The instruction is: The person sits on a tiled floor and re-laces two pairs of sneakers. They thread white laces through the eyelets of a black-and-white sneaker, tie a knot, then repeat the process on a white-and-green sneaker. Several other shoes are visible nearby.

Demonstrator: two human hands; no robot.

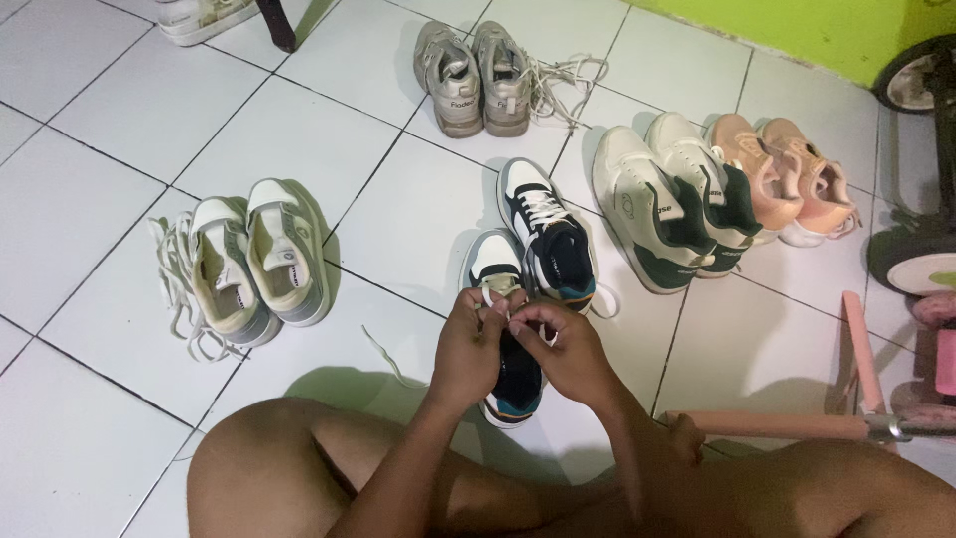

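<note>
Both hands are working on the near sneaker (503, 329), sitting on the white tiled floor (90, 159) right in front of the person's knees. Left hand (468, 349) and right hand (568, 349) are meeting over the lace area, fingers curled in and each pinching a bit of the white lace (488, 295); exact grip is partly hidden by the knuckles. A loose lace end is trailing off to the left across the tile.

Step in hand, as I read it: lacing, around the upper eyelets. Next move likely needs a fine two-finger grip and steady tension on the lace so it's feeding straight through the hole.

Its mate (550, 239) is lying just beyond, laced, toe pointing away: white smooth upper, dark padded collar, teal and orange trim at the heel.

Around it:
- grey-white pair (254, 259) to the left, laces hanging out loose
- beige pair (476, 78) further back, laces tangled beside it
- white-green high-tops (677, 204) to the right, chunky, smooth panels
- peach pair (792, 177) touching those

Tiles are glossy, dark grout lines.
</note>
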